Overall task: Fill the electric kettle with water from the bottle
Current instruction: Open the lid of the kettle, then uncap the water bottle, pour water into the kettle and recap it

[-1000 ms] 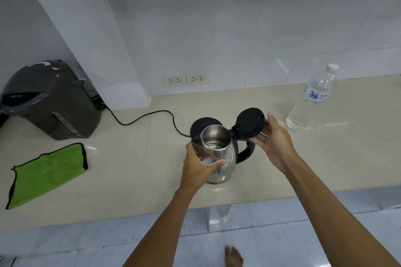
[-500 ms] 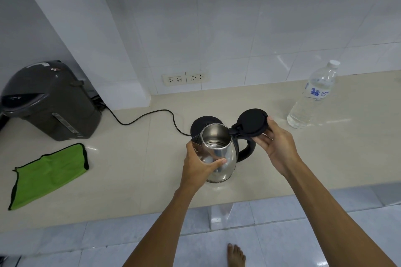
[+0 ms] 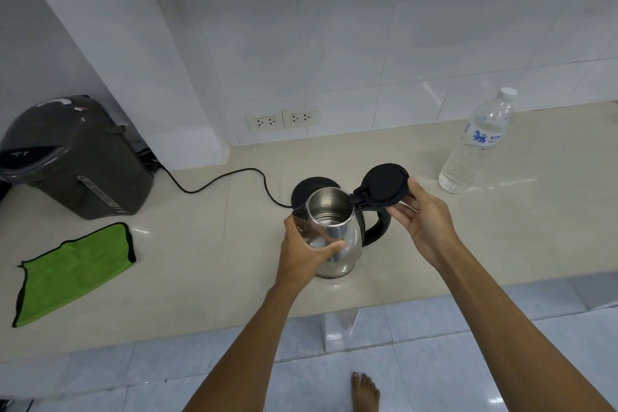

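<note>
Kettle (image 3: 337, 237) open, held by both hands; capped bottle (image 3: 476, 147) part-full.

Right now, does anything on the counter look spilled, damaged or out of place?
Nothing stands out. The kettle stands upright off its base, lid held open by the right hand, left hand steadying it. The bottle is upright and capped; no spill shows.

Both forearms are bare with no sleeves, and one bare foot (image 3: 365, 391) shows below
</note>
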The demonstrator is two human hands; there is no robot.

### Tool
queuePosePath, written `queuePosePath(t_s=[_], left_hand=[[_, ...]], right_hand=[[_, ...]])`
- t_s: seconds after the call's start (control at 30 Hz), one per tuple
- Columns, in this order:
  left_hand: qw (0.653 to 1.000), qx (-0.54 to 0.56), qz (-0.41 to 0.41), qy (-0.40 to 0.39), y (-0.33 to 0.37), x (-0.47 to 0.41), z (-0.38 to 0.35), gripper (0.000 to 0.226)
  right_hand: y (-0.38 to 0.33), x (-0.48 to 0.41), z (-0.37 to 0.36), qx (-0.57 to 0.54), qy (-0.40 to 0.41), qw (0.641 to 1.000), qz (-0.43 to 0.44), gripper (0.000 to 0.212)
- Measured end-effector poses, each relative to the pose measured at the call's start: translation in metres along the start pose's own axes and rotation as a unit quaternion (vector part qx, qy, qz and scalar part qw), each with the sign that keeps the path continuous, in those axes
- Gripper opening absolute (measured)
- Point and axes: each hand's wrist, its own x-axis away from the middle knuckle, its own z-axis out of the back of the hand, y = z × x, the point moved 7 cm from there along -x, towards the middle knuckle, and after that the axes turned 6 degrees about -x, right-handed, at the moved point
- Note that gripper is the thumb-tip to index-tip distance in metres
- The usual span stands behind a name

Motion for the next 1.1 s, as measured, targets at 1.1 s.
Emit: queuePosePath(t_s=[1.1], left_hand=[[0.917,-0.236,-0.321,-0.031,0.28,0.015,-0.127,0.116]], right_hand=[[-0.232,-0.001,0.084,0.745,0.072,0.623,0.226,0.059]])
